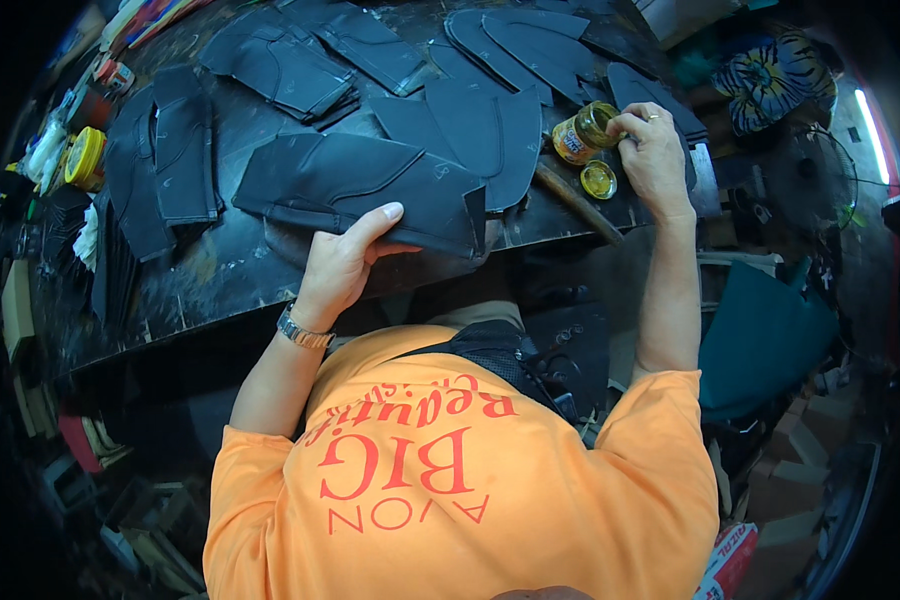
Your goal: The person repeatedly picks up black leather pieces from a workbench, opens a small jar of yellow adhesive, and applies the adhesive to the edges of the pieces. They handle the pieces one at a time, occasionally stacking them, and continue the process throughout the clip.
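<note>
My left hand (348,258) grips a black, leather-like shoe upper (355,180) by its near edge, thumb on top, above the front of the table. Stitched or creased lines curve across its face. At the right, my right hand (660,158) is pinched at the mouth of a glass jar (574,141) with an orange and yellow label and smeared yellowish contents. Whatever those fingers hold is hidden. Just below the jar lies a round lid (598,180) with yellow residue. A wooden handle (576,203) slants beside it at the table's edge.
Several black cut pieces (280,62) lie in stacks over the dark table (205,290). More pieces (182,150) rest at the left, near a yellow tub (86,160). A fan (815,180) stands at the right, above a dark green cloth or bag (765,340).
</note>
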Demonstrator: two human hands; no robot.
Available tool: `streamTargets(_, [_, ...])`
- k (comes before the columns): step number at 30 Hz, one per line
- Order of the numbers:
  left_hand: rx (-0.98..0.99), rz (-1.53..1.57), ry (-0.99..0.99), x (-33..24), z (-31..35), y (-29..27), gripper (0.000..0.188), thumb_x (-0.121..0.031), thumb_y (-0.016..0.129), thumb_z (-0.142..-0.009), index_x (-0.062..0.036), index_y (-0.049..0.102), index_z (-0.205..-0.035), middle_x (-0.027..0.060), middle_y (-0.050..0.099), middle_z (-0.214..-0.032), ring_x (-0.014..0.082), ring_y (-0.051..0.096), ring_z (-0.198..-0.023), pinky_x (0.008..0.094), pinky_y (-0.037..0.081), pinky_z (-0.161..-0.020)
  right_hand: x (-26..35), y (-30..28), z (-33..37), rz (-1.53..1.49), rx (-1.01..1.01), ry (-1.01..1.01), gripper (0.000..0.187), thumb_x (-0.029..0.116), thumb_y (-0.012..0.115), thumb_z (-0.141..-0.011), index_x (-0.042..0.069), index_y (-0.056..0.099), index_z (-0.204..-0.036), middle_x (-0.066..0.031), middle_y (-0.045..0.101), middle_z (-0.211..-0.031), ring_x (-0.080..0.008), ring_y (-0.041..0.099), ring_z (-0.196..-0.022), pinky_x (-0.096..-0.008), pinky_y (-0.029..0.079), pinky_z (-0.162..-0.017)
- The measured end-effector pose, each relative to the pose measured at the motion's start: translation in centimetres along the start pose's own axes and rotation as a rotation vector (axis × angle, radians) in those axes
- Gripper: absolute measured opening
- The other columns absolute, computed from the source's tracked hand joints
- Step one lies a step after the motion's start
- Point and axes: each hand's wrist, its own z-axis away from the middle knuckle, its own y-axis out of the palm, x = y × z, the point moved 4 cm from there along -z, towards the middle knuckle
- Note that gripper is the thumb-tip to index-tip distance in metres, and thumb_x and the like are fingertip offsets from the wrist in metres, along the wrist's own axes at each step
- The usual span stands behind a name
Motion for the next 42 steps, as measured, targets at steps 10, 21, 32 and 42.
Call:
streamTargets(10, [0.056,0.13,-0.033,0.6,-0.5,1.2,0.026,-0.009,0.058,-0.1,0.0103,0.063,-0.116,0.0165,0.069,-0.114,0.0259,0.07,-0.102,0.0428,0.06,-0.091,10.0,0.2,4.2,-0.843,-0.015,-0.027,0.036,-0.012,0.054,-0.079,0.006,0.074,-0.103,-0.01,0.057,-0.123,-0.021,0.056,-0.113,-0.0328,0.046,-0.096])
streamTargets(21, [-0.021,0.028,0.01,1.1,0.1,2.0,0.03,-0.013,0.054,-0.102,0.0102,0.062,-0.119,0.0178,0.068,-0.117,0.0262,0.069,-0.104,0.0424,0.06,-0.091,14.0,1.9,5.3,-0.888,0.008,0.043,0.063,0.0,0.072,-0.086,0.011,0.047,-0.143,-0.0031,0.053,-0.074,-0.0121,0.052,-0.063,-0.0259,0.047,-0.063])
streamTargets(32, [-0.002,0.108,-0.028,1.6,0.0,1.2,0.03,-0.014,0.051,-0.103,0.0096,0.062,-0.119,0.0173,0.068,-0.117,0.0253,0.069,-0.106,0.0418,0.06,-0.091,13.6,6.0,6.7,-1.87,0.158,0.563,0.074,-0.003,0.066,-0.09,0.013,0.029,-0.152,0.0017,0.051,-0.079,-0.0047,0.054,-0.07,-0.0194,0.047,-0.061])
streamTargets(42, [-0.111,-0.061,0.03,1.1,0.6,0.7,0.032,-0.015,0.054,-0.103,0.0112,0.062,-0.12,0.0183,0.068,-0.118,0.0264,0.068,-0.106,0.0426,0.059,-0.092,14.3,4.6,8.0,-1.524,0.219,0.334,0.08,-0.007,0.062,-0.088,0.012,0.023,-0.156,-0.0022,0.056,-0.087,-0.0081,0.055,-0.08,-0.0234,0.047,-0.074])
